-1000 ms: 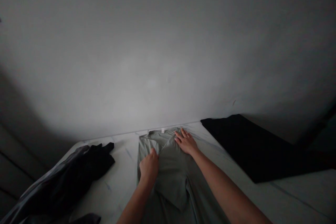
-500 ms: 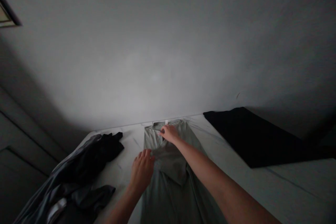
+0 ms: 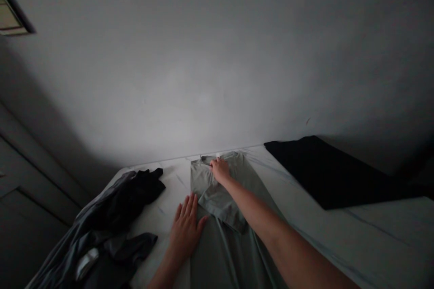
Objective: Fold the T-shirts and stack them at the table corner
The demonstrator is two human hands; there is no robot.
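A grey-green shirt (image 3: 217, 248) lies lengthwise on the white sheet, its neckline toward the wall and a small pale tag at the collar. One sleeve (image 3: 225, 205) is folded inward across its body. My left hand (image 3: 186, 226) rests flat along the shirt's left edge, fingers stretched out and thumb apart. Near the neckline, my right hand (image 3: 220, 169) has its fingers curled and pinched on the shirt's fabric; the fingertips are partly hidden. My right forearm crosses over the shirt's right side.
To the left lies a heap of dark clothes (image 3: 125, 203) with a white patch (image 3: 87, 263). On the right a flat black cloth (image 3: 325, 176) is spread on the sheet (image 3: 373, 244). A grey wall (image 3: 210, 63) rises behind, with a framed picture (image 3: 11, 18) at upper left.
My left hand has flattened and spread its fingers on the shirt's edge. The folded sleeve lies smoother, and my right hand has stayed near the neckline. The view has shifted slightly.
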